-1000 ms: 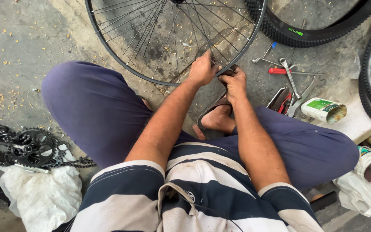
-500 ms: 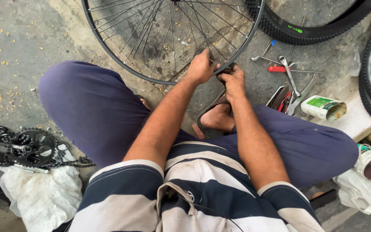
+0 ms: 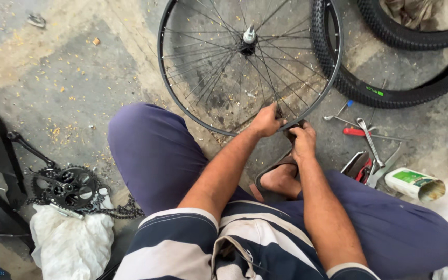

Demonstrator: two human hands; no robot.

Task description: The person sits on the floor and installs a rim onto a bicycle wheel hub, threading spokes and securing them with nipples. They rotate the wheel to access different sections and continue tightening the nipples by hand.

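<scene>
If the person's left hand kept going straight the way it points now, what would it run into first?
The left hand already grips the wheel rim at its near edge. Pushed further up, it would likely meet the spokes first, then perhaps the hub.

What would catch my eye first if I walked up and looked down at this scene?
The bare spoked bicycle wheel standing on the concrete at top centre, with the left hand and the right hand both gripping its lower rim. Just right of the hands, a scatter of wrenches and pliers lies beside a knobby black tyre. At the far left, a greasy crankset with chain rests on a white rag.
</scene>
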